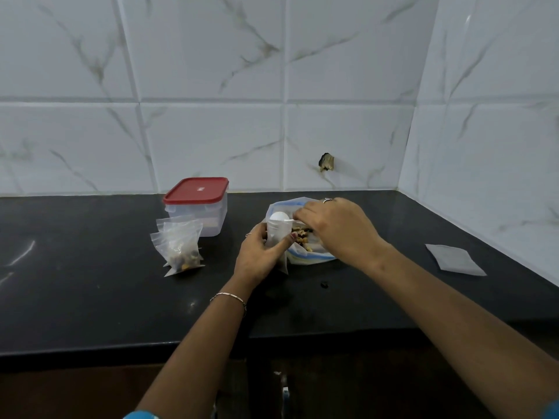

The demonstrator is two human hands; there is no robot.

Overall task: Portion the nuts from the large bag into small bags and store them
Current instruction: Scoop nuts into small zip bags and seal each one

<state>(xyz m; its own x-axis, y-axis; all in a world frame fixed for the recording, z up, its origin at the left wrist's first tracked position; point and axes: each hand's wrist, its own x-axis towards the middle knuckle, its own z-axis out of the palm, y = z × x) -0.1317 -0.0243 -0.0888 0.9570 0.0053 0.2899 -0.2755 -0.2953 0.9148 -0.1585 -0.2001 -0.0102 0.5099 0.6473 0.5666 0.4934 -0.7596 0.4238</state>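
From my end: left hand grips a small bag upright near the ctr of the countertop, fingers curled round its left side, thumb laid across the front. The bag's lower edge looks to be down on the surface. Right hand sits just to the right & a bit further back, fingertips pinching the handle of a white spoon, w/ the spoon's bowl at the small bag's open mouth. Can't tell if the bowl holds anything. The large bag lies right behind & to the right of the small bag, touching it, partly under the right hand, mouth open. Nuts show inside it, btw the two hands. Further left, toward the back edge, the filled bags stand bunched together w/ nuts in their bottoms, just in front of a clear container w/ a red lid on. Near the right edge, well apart from both hands, a flat grey packet lies on the surface; can't tell what it is. A small dark bit lies in front of the large bag, toward the front edge. Bracelet on the left wrist, ring on a right-hand finger.
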